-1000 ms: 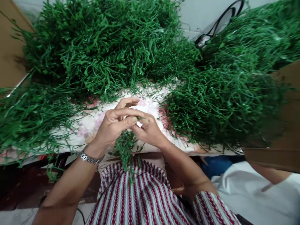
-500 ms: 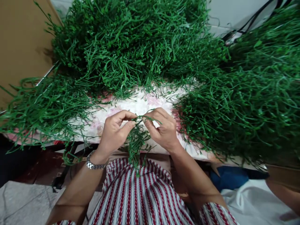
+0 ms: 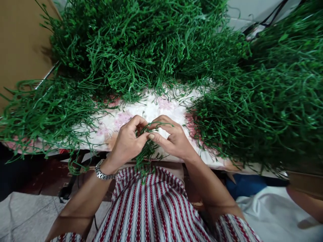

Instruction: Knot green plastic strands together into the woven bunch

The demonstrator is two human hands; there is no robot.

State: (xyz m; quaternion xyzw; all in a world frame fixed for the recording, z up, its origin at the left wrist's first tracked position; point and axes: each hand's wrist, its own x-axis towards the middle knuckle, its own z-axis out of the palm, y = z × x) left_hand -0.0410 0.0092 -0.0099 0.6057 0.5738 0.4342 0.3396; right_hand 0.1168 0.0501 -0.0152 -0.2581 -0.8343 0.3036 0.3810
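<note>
My left hand (image 3: pixel 131 139) and my right hand (image 3: pixel 170 136) meet over the front edge of the table, thumbs and fingers pinched close together. Between them are thin green plastic-looking stems (image 3: pixel 147 148), part of a small bunch that hangs down toward my lap. One stem curves out above the right fingers. My left hand grips the upper part of the bunch, and my right thumb and forefinger close on stems at the same spot. The exact point where the stems join is hidden by my fingers. A metal watch (image 3: pixel 102 170) circles my left wrist.
Big heaps of green stems lie at the back (image 3: pixel 141 43), on the right (image 3: pixel 264 114) and in a smaller pile on the left (image 3: pixel 50 114). A floral cloth (image 3: pixel 161 104) covers the table. Another person's white clothing (image 3: pixel 267 211) shows at lower right.
My hands have drawn closer together, the fingers curling tighter around the stems. The hanging bunch sits slightly higher, and the view has shifted a little.
</note>
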